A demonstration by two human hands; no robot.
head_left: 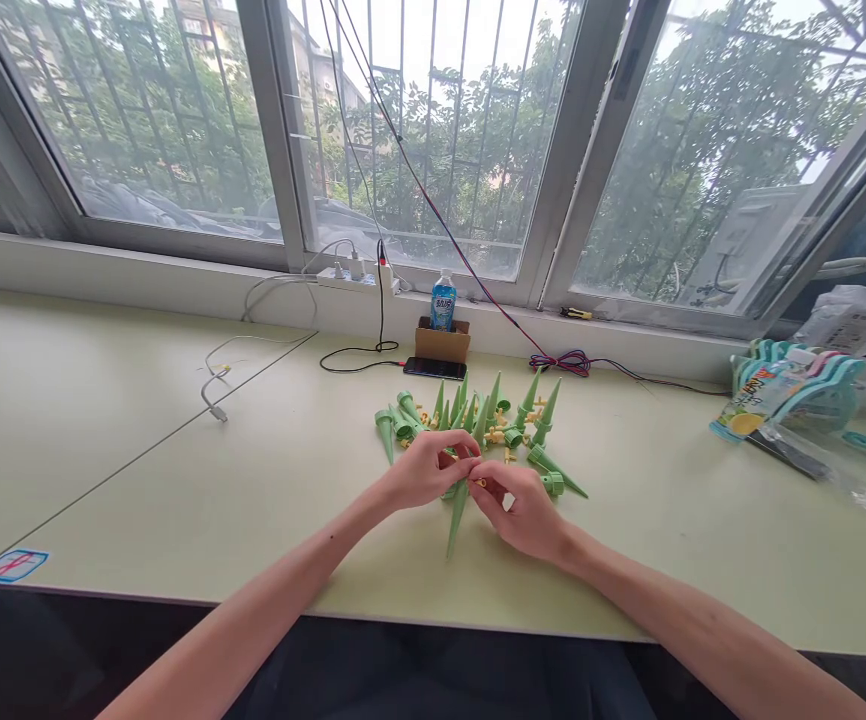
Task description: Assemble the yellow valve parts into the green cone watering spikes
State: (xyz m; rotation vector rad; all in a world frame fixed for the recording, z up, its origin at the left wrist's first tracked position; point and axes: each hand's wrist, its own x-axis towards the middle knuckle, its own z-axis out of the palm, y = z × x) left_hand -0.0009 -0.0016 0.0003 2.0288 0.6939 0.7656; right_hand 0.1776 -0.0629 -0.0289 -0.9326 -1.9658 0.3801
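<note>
Above the light table, my left hand (433,468) is closed at the fingertips on the wide end of a green plastic plant-watering spike (458,520), whose point is toward me. My right hand (519,505) meets it from the right, pinching a small yellow plastic valve (482,483) close to the spike's head. The fingers partly hide where the two parts come together. Just beyond my hands is a pile of similar green spikes (494,400), some standing, some lying, with yellow valves (508,455) scattered among them.
Behind the pile lie a phone (435,367) on a cable and a cardboard box (442,343) with a blue bottle (443,303). Coiled wires (564,362) run along the sill. Teal hangers (827,385) and a packet (752,405) are at right; a white cable (213,400) is at left.
</note>
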